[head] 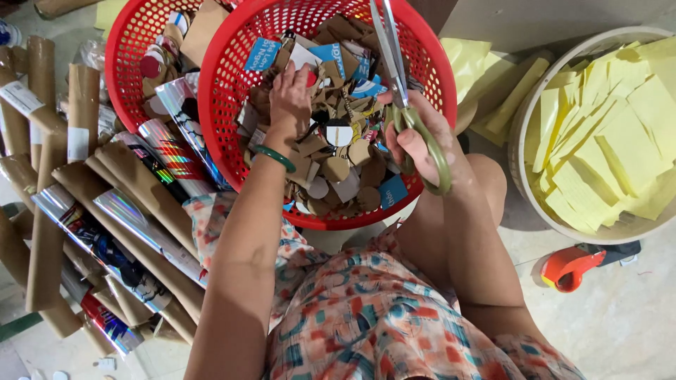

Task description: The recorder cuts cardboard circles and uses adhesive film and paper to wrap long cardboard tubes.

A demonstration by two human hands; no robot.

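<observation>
Left hand (pixel 290 95), fingers curled, is digging into brown cardboard cut-out scraps (pixel 338 151) filling the red plastic mesh basket (pixel 224 91); right hand (pixel 415 137) is gripping green-handled metal scissors (pixel 405 105), fingers through loops.

Glossy plastic basket (pixel 232 49), matt cardboard scraps (pixel 338 169)

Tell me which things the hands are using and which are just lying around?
In use:
- left hand digging in the cardboard scraps
- front red basket holding those scraps
- right hand with its grip on the green-handled scissors

Just lying about:
- back red basket
- cardboard tubes and shiny foil rolls
- pale tub of yellow paper sheets
- orange tape dispenser
</observation>
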